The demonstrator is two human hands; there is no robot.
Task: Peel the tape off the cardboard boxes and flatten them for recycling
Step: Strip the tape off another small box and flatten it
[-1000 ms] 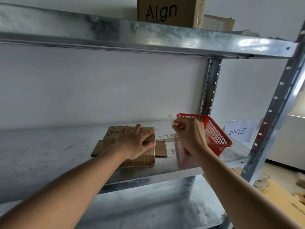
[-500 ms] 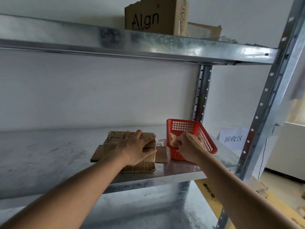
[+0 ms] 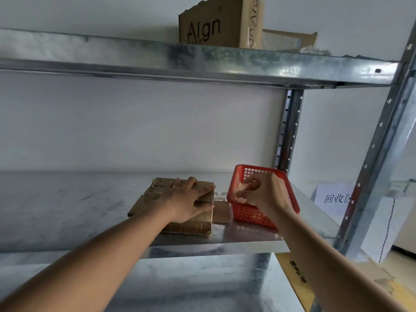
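A small brown cardboard box (image 3: 193,224) lies on the middle metal shelf (image 3: 67,210), with flaps spread under it. My left hand (image 3: 189,202) rests on top of the box, fingers curled over its right edge. My right hand (image 3: 261,194) is over the near left corner of a red plastic basket (image 3: 252,216), pinching a clear strip of tape (image 3: 242,192) with bunched fingertips. The tape is thin and partly hidden by my fingers.
A larger brown box printed "Algn" (image 3: 216,23) stands on the top shelf (image 3: 202,61), with another carton behind it. A white paper sign (image 3: 335,197) hangs at the right past the upright post (image 3: 373,158). Flat cardboard (image 3: 299,280) lies on the floor below.
My right hand carried the tape from above the shelf to the basket's near left corner and lowered into it. The left hand stayed on the box. The view drifted right and up.
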